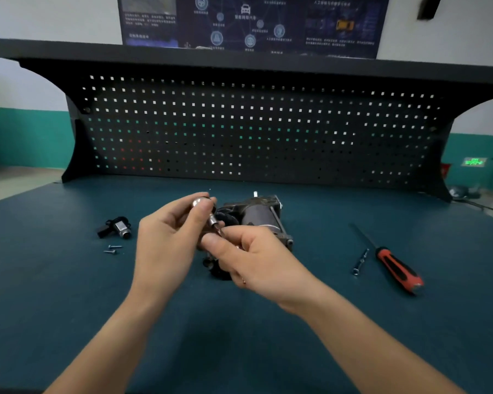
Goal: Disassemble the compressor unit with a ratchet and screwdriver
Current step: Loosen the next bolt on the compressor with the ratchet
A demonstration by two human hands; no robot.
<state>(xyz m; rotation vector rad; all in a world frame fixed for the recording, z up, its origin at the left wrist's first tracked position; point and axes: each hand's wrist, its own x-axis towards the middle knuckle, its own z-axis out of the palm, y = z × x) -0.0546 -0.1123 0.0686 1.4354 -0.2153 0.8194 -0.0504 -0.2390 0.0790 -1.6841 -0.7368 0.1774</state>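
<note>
1. The compressor [256,216], a grey metal cylinder with long rods along its side and a dark end bracket, lies at frame centre on the green tabletop [69,280], partly behind both hands.
2. The left hand [168,240] grips the silver ratchet [212,221].
3. The right hand [248,257] pinches the ratchet's tip.
4. A red-and-black screwdriver [393,265] lies at the right.
</note>
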